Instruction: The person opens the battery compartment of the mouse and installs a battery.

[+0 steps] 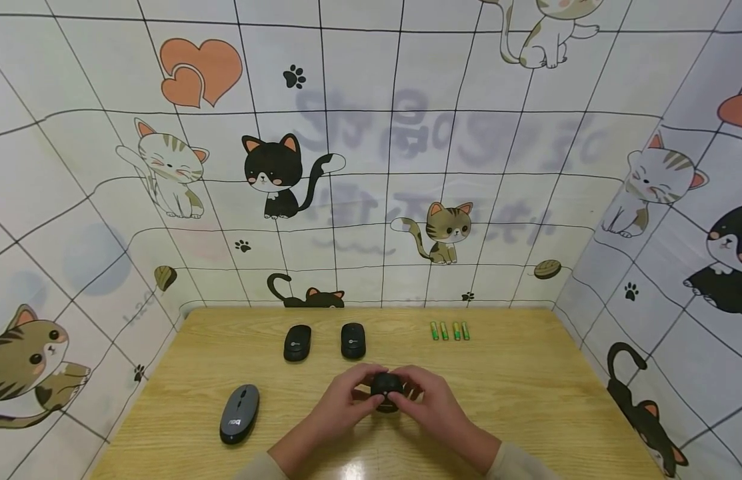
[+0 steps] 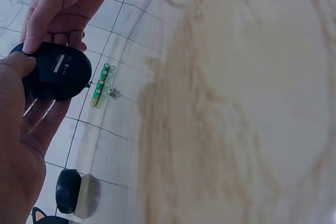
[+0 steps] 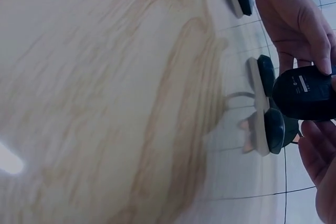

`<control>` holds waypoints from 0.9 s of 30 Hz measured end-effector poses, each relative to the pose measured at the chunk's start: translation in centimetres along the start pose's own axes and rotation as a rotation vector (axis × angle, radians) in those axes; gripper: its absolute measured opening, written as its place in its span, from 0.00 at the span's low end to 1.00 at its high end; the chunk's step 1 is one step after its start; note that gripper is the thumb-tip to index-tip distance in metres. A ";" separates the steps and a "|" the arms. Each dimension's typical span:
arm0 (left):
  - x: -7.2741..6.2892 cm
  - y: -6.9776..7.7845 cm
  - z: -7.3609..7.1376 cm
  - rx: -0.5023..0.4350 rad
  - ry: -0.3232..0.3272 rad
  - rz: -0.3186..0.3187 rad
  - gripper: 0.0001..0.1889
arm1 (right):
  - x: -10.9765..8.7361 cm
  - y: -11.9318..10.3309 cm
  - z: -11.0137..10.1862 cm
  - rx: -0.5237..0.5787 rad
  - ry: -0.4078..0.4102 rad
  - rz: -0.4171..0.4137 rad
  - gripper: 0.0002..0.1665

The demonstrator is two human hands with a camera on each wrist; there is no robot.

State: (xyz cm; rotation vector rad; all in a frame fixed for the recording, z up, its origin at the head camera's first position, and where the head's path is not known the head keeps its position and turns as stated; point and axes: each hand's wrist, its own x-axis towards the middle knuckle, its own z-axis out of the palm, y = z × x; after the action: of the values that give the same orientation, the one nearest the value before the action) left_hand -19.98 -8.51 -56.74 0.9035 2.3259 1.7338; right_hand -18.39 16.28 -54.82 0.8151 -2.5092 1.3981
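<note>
A black computer mouse (image 1: 385, 383) is held between both hands above the middle of the wooden table (image 1: 467, 440). My left hand (image 1: 342, 404) grips its left side and my right hand (image 1: 433, 401) grips its right side. Both thumbs press on the underside, which is turned toward me. In the left wrist view the held mouse (image 2: 58, 72) shows a small white label on that underside. The same label faces the camera on the mouse (image 3: 304, 94) in the right wrist view. The far side of the mouse, under the fingers, is hidden.
Two black mice, one (image 1: 297, 343) further left and one (image 1: 353, 341) nearer the middle, lie behind the hands. A grey mouse (image 1: 239, 413) lies at the left. Several green batteries (image 1: 457, 331) stand in a row at the back right. A cat-patterned sheet (image 1: 371, 167) surrounds the table.
</note>
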 end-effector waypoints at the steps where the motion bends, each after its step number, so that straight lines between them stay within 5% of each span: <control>1: 0.0 0.1 0.0 0.006 0.004 -0.002 0.26 | 0.1 -0.1 -0.1 0.016 -0.003 0.019 0.17; 15: 0.1 1.2 0.2 -0.010 0.040 -0.003 0.29 | 0.7 -0.8 -0.5 0.363 -0.062 0.267 0.14; 27: -0.1 2.1 0.4 -0.111 0.058 -0.050 0.29 | 1.1 -1.6 -1.2 0.488 -0.122 0.471 0.16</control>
State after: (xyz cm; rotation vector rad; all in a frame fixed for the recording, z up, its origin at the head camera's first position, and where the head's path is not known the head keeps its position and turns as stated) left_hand -18.88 -7.86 -55.02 0.7808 2.2398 1.8722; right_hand -18.62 16.22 -52.51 0.3806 -2.5909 2.2337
